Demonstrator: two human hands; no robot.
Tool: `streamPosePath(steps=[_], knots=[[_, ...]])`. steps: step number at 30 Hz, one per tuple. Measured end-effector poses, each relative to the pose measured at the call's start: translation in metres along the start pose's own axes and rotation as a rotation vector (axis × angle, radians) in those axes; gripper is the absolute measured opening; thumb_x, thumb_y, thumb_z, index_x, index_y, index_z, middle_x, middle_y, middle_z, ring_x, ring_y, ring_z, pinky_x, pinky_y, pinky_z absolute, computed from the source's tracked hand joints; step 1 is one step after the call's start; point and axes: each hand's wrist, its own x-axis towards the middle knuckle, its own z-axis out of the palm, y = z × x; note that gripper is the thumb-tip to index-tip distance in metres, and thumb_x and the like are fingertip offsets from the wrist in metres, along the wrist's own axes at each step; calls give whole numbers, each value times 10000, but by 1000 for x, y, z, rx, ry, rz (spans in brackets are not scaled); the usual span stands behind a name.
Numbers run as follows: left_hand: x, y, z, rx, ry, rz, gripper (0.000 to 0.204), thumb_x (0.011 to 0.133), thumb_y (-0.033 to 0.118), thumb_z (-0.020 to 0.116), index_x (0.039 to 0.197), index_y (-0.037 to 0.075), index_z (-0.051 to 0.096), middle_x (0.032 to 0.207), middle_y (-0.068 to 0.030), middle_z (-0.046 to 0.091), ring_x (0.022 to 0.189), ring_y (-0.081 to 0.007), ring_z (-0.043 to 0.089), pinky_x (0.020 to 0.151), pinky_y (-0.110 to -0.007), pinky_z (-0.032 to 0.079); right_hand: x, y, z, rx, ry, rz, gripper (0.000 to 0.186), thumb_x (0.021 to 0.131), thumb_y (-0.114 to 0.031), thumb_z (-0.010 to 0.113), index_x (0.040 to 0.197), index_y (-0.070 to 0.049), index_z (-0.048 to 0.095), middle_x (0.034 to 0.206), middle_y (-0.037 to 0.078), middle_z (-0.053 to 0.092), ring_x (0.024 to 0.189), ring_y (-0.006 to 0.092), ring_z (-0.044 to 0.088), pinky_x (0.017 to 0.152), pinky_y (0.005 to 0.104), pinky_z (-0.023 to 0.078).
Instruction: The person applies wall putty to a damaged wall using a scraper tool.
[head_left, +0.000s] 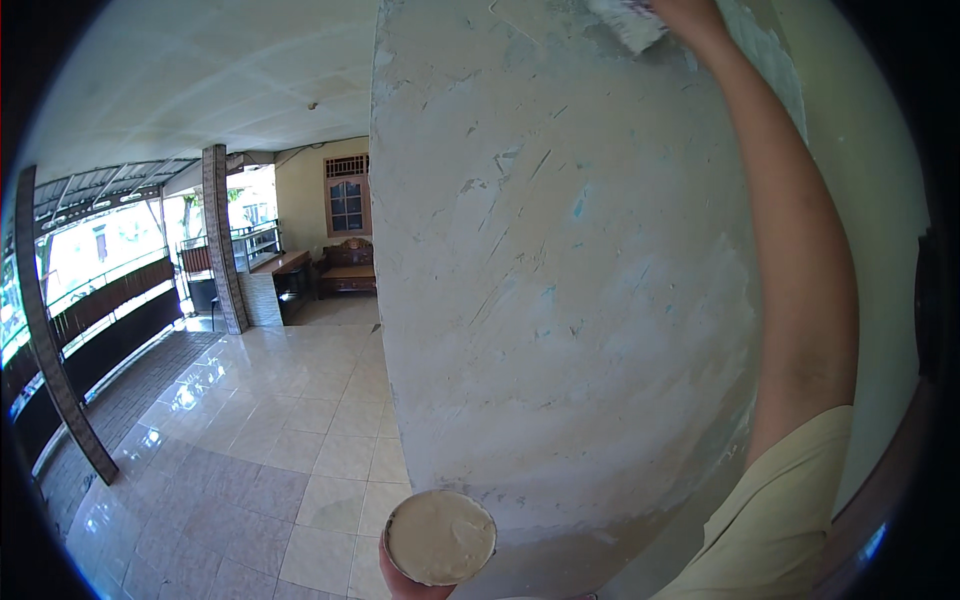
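My left hand, low in the head view, is closed round the side of a round tub. Thick cream-coloured paint lies inside it, its surface smooth with a few ridges at the right. High at the top edge, my right hand grips a wide brush with whitish bristles, partly cut off by the frame. Its bristles are at the upper part of a grey, patchy wall. Scratches, chips and small blue spots mark that wall.
The wall ends at a vertical edge on the left, beyond which runs a shiny tiled floor. Further back stand a tiled pillar, a wooden bench and a window. A dark fence lines the far left. A greenish wall adjoins at the right.
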Motion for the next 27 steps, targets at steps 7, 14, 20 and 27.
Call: streamPosePath(steps=[7,14,20,27], knots=[[-2,-5,5,33,37,-42,633,977,568,463,1451,150,502,1473,-108,520,1360,-360,469,1114,-625,366,-1,-16,36,-531,-89,245,626,886,-550,664,1168,9,650,1117,227,703,1048,381,679,886,449,532],[-7,-4,-5,77,-10,-46,639,976,571,467,1455,147,495,1472,-110,519,1352,-359,478,1117,-618,370,0,27,-26,-521,161,254,628,904,-552,640,1215,-6,627,1145,234,689,1084,372,665,910,449,521],[11,4,-29,-122,-263,-151,622,997,561,377,1460,154,468,1517,-100,449,1396,-352,421,1131,-605,338,-20,-29,40,-331,-100,64,616,912,-540,631,1238,-18,614,1124,225,693,1073,385,663,916,451,521],[-6,-6,-13,65,-34,-80,654,963,585,478,1434,133,513,1464,-123,522,1345,-366,483,1119,-624,365,-24,-21,29,-520,-85,338,569,937,-545,604,1221,-52,633,1138,186,704,1085,355,668,916,463,522]])
